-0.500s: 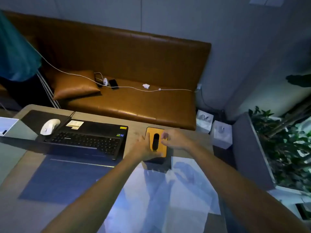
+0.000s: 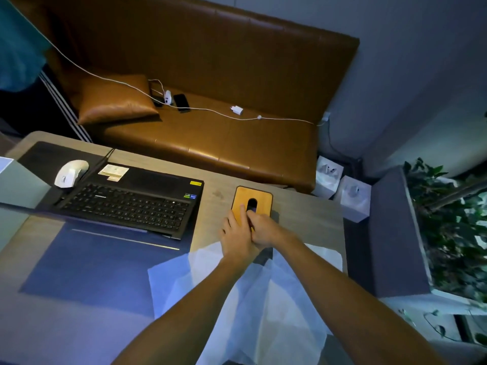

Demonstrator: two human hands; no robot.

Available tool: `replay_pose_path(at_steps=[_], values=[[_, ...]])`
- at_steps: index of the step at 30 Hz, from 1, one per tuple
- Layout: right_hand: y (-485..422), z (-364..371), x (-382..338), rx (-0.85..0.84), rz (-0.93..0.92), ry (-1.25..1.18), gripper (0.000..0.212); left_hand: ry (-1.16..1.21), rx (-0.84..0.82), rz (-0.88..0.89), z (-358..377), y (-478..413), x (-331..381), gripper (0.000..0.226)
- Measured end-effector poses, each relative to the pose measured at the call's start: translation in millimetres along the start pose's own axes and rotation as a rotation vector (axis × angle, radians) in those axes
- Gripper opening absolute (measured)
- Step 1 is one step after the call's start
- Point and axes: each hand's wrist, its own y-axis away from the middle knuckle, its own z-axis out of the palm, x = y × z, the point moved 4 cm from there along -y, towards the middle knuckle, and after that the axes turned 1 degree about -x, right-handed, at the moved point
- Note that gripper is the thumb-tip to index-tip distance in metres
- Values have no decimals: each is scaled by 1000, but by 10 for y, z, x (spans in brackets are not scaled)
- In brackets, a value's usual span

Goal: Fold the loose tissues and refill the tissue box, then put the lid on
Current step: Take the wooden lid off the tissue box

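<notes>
Our left hand (image 2: 238,239) lies flat on the lid (image 2: 263,195); our right hand (image 2: 263,230) curls at its slot, grip unclear; tissues (image 2: 263,299) lie just before the lid.

A brown leather sofa (image 2: 210,106) stands against a grey wall (image 2: 395,35); dim light, leafy plant (image 2: 453,219) at right.

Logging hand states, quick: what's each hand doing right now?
Left hand: open, fingers flat on the wooden tissue box lid.
Right hand: fingers curled at the lid's slot; grip cannot be told.
</notes>
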Motion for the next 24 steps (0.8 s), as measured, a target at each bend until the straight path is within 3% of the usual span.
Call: replay_pose_path(at_steps=[6,11,14,18,24], values=[[-143,-118,57,7,-30,-42,40,65,36,-4,-15,-144,18,118],[-148,-280,77,52,-90,-85,28,175,84,-14,-87,-217,-60,124],[-104,-522,228,121,-60,-143,27,176,85,-25,-82,-283,-101,123],[-33,-796,594,232,-9,-108,44,184,71,-21,-73,-333,-116,117],[58,-486,1212,185,128,-87,47,142,23,-18,-40,-392,-113,112]])
